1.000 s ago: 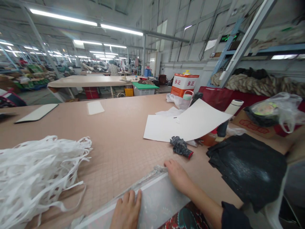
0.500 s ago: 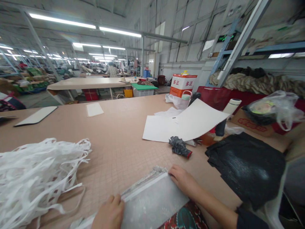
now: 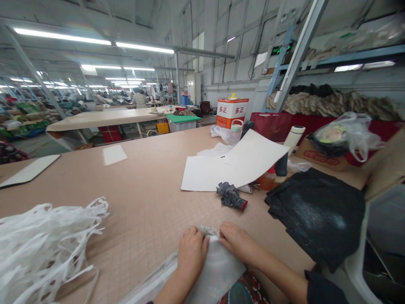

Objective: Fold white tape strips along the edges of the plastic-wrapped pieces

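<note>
A greyish-white sheet of fabric (image 3: 218, 264), with a paler band along its far edge, lies over the near side of the table. At its far corner my left hand (image 3: 192, 249) is closed, fingers bent over the edge. A short gap to the right, my right hand (image 3: 236, 241) pinches the same edge. Between the two sets of fingertips the fabric is bunched up. Below the sheet, a dark red and green patterned cloth (image 3: 243, 289) shows at the bottom of the view.
White fabric strips (image 3: 47, 245) are heaped at left. Beyond my hands lie a grey knitted glove (image 3: 231, 196) and large white sheets (image 3: 215, 171). Black sheets (image 3: 319, 215) are stacked at right. An orange and white can (image 3: 232, 112) stands at the back of the table (image 3: 148, 177).
My left hand has moved right along the fabric's edge, close to my right hand. My right hand stays near the far corner. The view has shifted slightly to the right.
</note>
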Demonstrator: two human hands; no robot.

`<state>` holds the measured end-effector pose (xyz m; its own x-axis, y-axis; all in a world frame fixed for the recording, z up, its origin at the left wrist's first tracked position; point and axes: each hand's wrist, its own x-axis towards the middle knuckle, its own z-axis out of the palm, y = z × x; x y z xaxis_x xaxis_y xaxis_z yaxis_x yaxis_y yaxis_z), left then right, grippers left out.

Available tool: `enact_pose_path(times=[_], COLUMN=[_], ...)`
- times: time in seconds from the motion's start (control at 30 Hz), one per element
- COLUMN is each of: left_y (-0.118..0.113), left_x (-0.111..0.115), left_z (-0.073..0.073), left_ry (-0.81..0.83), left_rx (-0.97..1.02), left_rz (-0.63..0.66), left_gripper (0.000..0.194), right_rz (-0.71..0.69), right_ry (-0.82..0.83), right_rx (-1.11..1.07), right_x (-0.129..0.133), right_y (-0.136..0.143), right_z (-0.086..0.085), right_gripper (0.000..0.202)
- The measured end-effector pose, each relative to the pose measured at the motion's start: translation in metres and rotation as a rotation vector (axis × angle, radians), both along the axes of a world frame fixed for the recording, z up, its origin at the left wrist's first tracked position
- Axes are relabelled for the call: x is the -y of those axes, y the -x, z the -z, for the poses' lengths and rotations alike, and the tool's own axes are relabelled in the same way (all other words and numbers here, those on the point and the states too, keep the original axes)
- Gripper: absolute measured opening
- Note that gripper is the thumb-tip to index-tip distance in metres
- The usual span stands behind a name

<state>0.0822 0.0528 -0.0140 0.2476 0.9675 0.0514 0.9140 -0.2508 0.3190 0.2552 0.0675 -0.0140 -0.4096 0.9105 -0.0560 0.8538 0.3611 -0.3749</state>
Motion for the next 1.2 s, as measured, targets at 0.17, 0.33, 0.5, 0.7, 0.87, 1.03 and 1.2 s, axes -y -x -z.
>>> enact_pose_path(times=[0.17,0.33,0.5,0.7,0.87,1.03,1.2], left_y=[-0.001,-0.004,-0.006,-0.009,-0.011,-0.011,-0.013], left_x=[0.001,-0.004,-0.011,-0.008,-0.001,0.005,0.007], left_z=[-0.003,-0.004,0.003,0.004,0.013,0.020,0.013], left_ry=[-0.030,0.069,0.161,0.098,-0.110,-0.216,-0.171], left_rx=[0.115,0.218,0.247,0.203,0.027,-0.146,-0.219], left_rz=[0.004,-0.058,-0.055,-0.014,0.074,0.175,0.207], left_gripper=[0.015,0.013,0.013,0.014,0.016,0.019,0.023], right_rz=[0.020,0.076,0.053,0.037,0.064,0.047,0.076], right_ry=[0.039,0.239,0.330,0.263,0.109,-0.043,-0.068], right_rx=[-0.207,-0.534,-0.701,-0.757,-0.709,-0.545,-0.314], right_x=[-0.003,-0.018,-0.031,-0.030,-0.026,-0.020,-0.022], right_y=[-0.004,-0.002,0.005,0.009,0.014,0.018,0.014], right_z=[-0.005,0.008,0.023,0.030,0.039,0.032,0.018], right_gripper=[0.004,0.018,0.040,0.058,0.062,0.058,0.012])
